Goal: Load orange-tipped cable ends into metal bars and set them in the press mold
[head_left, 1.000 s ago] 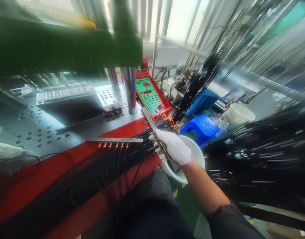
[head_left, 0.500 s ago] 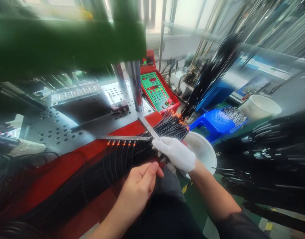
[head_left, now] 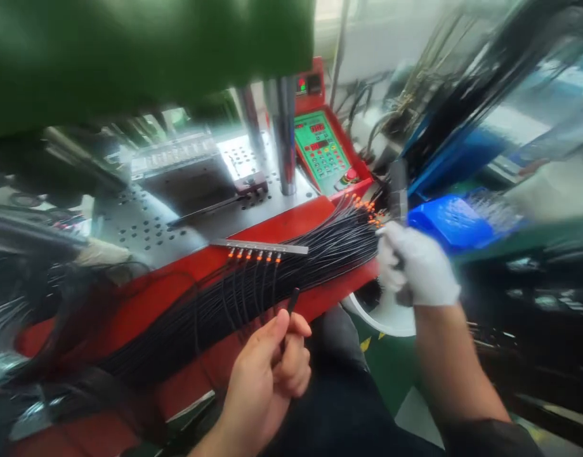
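Note:
My bare left hand is closed, with a thin black cable pinched between thumb and forefinger, its dark end sticking up. My right hand, in a white glove, is wrapped around a flat grey metal bar that points upward and is blurred by motion. Between the hands lies a thick bundle of black cables with orange tips at its right end. A slotted metal strip rests on this bundle and holds several cable ends with orange collars in a row.
Behind the red bench edge stands a press with a perforated steel plate, a steel column and a green upper body. A red control box sits beside it. At right are a blue bin and a white bucket.
My right hand has swung right with the metal bar, away from the strip and my left hand. A black cable end now shows in my left fingers. The view has shifted.

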A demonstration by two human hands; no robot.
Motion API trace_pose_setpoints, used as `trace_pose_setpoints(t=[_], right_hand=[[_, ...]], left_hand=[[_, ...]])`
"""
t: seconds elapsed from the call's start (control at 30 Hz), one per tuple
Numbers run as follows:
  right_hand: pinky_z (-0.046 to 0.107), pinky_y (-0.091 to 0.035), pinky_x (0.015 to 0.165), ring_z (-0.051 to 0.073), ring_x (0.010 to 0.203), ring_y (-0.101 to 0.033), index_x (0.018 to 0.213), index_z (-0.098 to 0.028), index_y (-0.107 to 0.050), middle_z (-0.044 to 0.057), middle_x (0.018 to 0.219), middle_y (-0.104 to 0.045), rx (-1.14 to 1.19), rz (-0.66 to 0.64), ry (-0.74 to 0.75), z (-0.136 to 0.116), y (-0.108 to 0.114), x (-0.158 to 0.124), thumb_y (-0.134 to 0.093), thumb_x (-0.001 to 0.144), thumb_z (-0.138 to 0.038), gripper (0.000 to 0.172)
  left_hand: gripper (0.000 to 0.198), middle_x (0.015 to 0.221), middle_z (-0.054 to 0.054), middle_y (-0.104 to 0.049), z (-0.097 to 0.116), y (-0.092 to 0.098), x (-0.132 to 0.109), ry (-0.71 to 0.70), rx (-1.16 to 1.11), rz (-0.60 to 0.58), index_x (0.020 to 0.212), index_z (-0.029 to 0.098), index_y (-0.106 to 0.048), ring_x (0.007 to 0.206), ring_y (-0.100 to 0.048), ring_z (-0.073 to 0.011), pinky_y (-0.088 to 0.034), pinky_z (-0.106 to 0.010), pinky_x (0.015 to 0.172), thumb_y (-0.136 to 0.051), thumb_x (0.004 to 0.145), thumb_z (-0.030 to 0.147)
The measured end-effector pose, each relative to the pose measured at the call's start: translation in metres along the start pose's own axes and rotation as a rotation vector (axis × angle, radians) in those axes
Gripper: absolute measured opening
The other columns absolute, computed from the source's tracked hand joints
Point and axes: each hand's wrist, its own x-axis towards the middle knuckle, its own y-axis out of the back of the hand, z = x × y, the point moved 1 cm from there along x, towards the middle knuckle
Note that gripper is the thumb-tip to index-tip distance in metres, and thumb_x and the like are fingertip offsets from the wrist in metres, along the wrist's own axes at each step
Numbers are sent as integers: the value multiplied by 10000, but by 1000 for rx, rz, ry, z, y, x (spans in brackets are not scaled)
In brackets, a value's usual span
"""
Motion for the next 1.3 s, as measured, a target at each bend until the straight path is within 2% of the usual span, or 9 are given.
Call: trace_pose_setpoints(t=[0.1,0.23,0.37,0.53,0.77,1.3], right_hand=[[212,-312,364,86,368,-408,689,-202,-449,-54,479,-451,-70,-160,-63,6,-39,-26,-578,793,-549,385],[212,-402,522,97,543,-482,771,-182,-525,-35,612,-534,-185,-256,-66,15,-59,-37,-619,782,-447,282],[219,-392,536,104,562,-473,760,-179,-497,-28,616,-527,-172,-365,-100,22,-61,-40,-584,804,-442,281],[218,-361,501,100,516,-433,719,-189,-459,-45,547,-476,-136,-387,-132,32,-61,-38,-573,814,-447,297],[213,-342,486,92,513,-407,705,-186,-465,-48,563,-467,-58,-405,-196,37,-61,-38,-597,794,-477,332],[210,-350,497,98,546,-409,714,-184,-462,-36,589,-474,-100,-422,-189,36,-61,-37,-579,807,-433,290]], left_hand=[[382,423,85,-170,-16,-11,13,61,-46,-95,781,139,-628,379,-152,-54,-208,-176,397,-388,946,386],[395,413,77,-215,-27,-14,16,127,-61,-142,801,140,-626,372,-178,-55,-205,-177,394,-345,960,368],[415,396,74,-237,-32,-17,20,144,-60,-103,772,141,-614,355,-186,-55,-198,-179,378,-330,961,379],[390,380,67,-300,-34,-22,23,116,40,-2,752,125,-615,328,-225,-52,-206,-184,356,-397,940,389],[354,373,61,-358,-34,-25,27,118,135,79,812,109,-621,311,-272,-68,-234,-196,336,-462,905,411],[340,382,47,-407,-35,-23,28,124,176,50,885,94,-655,306,-333,-73,-273,-198,344,-495,887,393]])
